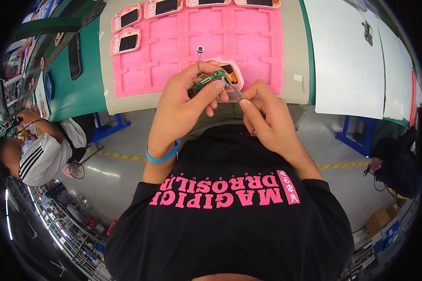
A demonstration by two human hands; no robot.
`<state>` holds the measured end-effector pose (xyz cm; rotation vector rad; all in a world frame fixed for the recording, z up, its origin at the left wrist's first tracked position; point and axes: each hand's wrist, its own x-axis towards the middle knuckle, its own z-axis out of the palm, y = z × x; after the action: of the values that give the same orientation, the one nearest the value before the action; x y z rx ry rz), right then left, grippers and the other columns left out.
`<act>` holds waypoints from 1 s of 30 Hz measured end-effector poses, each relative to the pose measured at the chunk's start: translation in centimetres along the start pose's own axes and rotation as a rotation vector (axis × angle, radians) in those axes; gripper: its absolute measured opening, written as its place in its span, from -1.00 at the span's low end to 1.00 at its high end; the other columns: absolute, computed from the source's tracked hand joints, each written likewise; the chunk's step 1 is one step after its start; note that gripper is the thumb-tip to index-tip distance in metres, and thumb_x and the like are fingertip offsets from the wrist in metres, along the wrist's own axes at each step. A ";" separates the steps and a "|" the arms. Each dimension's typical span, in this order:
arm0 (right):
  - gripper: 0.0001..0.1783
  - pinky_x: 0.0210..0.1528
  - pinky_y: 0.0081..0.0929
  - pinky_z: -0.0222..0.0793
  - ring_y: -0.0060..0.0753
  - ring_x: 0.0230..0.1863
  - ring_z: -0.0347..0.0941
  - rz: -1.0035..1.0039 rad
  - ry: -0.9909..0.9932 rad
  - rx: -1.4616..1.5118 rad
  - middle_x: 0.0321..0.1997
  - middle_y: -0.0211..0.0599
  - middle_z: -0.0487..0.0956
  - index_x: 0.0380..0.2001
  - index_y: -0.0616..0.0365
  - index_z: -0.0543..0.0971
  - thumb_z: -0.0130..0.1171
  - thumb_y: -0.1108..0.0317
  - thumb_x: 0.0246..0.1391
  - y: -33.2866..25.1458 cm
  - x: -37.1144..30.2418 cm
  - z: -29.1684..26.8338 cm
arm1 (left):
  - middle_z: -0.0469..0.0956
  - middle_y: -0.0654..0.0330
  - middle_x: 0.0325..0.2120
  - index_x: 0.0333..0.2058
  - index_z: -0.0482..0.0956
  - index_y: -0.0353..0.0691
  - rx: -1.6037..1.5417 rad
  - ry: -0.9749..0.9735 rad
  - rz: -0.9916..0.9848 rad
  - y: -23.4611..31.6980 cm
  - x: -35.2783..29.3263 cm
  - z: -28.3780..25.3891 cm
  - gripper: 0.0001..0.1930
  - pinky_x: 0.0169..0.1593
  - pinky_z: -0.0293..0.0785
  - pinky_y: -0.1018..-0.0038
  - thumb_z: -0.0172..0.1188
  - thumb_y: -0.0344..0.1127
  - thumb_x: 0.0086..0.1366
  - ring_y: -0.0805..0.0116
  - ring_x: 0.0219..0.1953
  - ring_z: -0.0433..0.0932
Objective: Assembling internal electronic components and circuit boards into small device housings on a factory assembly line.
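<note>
Green circuit board (203,86): centre of frame, over the lower part of the pink tray (278,56); partly covered by the left hand (180,103), whose thumb and fingers close on it. Tweezers (239,93): pinched between thumb and forefinger of the right hand (269,117), other fingers curled and partly out of sight; tips at the board's right end, seemingly touching it, too small to be sure. Pink casing (238,74) with orange ribbon cable (232,78): behind the board, left portion blocked by board and left hand. Small square part (200,49): above the left hand, its thin wire lost behind the fingers. Casings with dark screens (128,43), five: tray's upper part, three cut off by the upper edge. Dark phone (74,56): upper left. White sheets (344,61): upper right. Seated co-worker (47,157): far left, near the darkened rim.
</note>
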<state>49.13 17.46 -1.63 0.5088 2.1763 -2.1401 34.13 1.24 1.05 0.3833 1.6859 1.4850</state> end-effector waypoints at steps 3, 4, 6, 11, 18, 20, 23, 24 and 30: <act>-0.91 -0.50 -0.52 0.15 -0.52 -0.65 0.31 -0.001 0.001 -0.020 -0.66 -0.46 0.51 -0.19 0.12 0.39 0.09 0.48 0.45 -0.1 -0.2 0.0 | 0.68 0.13 -0.41 0.09 0.58 -0.37 0.013 0.005 0.012 0.0 0.2 0.4 -0.74 -0.42 0.50 0.66 0.23 -0.45 0.49 0.53 -0.49 0.51; -0.90 -0.49 -0.51 0.16 -0.51 -0.65 0.31 0.005 0.006 -0.020 -0.67 -0.47 0.51 -0.19 0.12 0.39 0.09 0.48 0.45 -0.2 -0.3 0.1 | 0.68 0.14 -0.42 0.08 0.58 -0.37 0.032 0.017 0.008 0.1 0.3 0.6 -0.74 -0.44 0.48 0.66 0.23 -0.45 0.48 0.53 -0.50 0.51; -0.90 -0.49 -0.51 0.16 -0.49 -0.66 0.32 0.016 0.015 -0.020 -0.68 -0.48 0.51 -0.20 0.12 0.38 0.10 0.49 0.44 -0.3 -0.5 0.2 | 0.67 0.15 -0.43 0.07 0.59 -0.36 0.069 0.041 0.001 0.3 0.7 1.2 -0.75 -0.47 0.45 0.67 0.24 -0.46 0.47 0.54 -0.54 0.49; -0.93 -0.43 -0.49 0.26 -0.45 -0.59 0.40 0.112 -0.005 0.003 -0.55 -0.38 0.59 -0.11 0.15 0.43 0.11 0.50 0.44 -0.9 -0.5 -0.6 | 0.69 0.12 -0.42 0.11 0.59 -0.37 0.149 0.026 -0.001 0.7 1.6 1.7 -0.71 -0.53 0.44 0.67 0.23 -0.35 0.52 0.50 -0.57 0.53; -0.74 -0.19 -0.55 0.45 -0.48 -0.26 0.56 -0.094 0.355 -0.057 -0.18 -0.22 0.70 0.05 0.23 0.54 0.17 0.60 0.32 -1.0 -1.6 -2.2 | 0.71 0.12 -0.33 0.19 0.61 -0.34 -0.038 -0.075 -0.054 2.6 0.9 0.6 -0.58 -0.52 0.46 0.64 0.15 -0.13 0.59 0.44 -0.44 0.67; -0.69 -0.09 -0.51 0.48 -0.43 -0.14 0.57 -0.358 0.273 -0.281 -0.06 -0.23 0.69 0.02 0.22 0.61 0.24 0.63 0.22 -0.6 0.6 -1.2 | 0.74 0.04 -0.33 0.28 0.53 -0.34 -0.002 -0.092 -0.040 2.5 1.1 0.7 -0.45 -0.53 0.49 0.64 -0.01 0.03 0.63 0.40 -0.47 0.68; -0.65 0.01 -0.47 0.51 -0.38 -0.02 0.58 -0.623 0.178 -0.508 0.06 -0.24 0.68 -0.01 0.21 0.68 0.32 0.66 0.11 -0.2 2.9 -0.8 | 0.76 -0.05 -0.33 0.38 0.45 -0.34 0.033 -0.105 -0.023 2.2 1.1 0.6 -0.31 -0.54 0.52 0.64 -0.17 0.19 0.68 0.36 -0.50 0.70; -0.65 0.00 -0.46 0.51 -0.37 -0.03 0.58 -0.618 0.192 -0.488 0.06 -0.26 0.68 -0.05 0.21 0.69 0.34 0.67 0.08 -0.2 3.3 -0.8 | 0.76 -0.06 -0.30 0.39 0.44 -0.34 0.022 -0.098 -0.013 2.1 0.7 0.4 -0.30 -0.55 0.51 0.64 -0.20 0.19 0.69 0.37 -0.52 0.68; -0.68 -0.09 -0.46 0.50 -0.36 -0.11 0.58 -0.561 0.225 -0.452 0.02 -0.38 0.67 -0.16 0.16 0.73 0.39 0.67 -0.02 -0.1 4.2 -0.5 | 0.74 -0.04 -0.15 0.39 0.47 -0.27 0.034 -0.025 -0.024 1.3 -0.8 -2.6 -0.39 -0.42 0.53 0.56 -0.07 0.07 0.63 0.33 -0.45 0.65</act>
<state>45.22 18.79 -2.64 0.1127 3.1089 -1.7337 32.32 -0.73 2.43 0.3970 1.6924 1.4305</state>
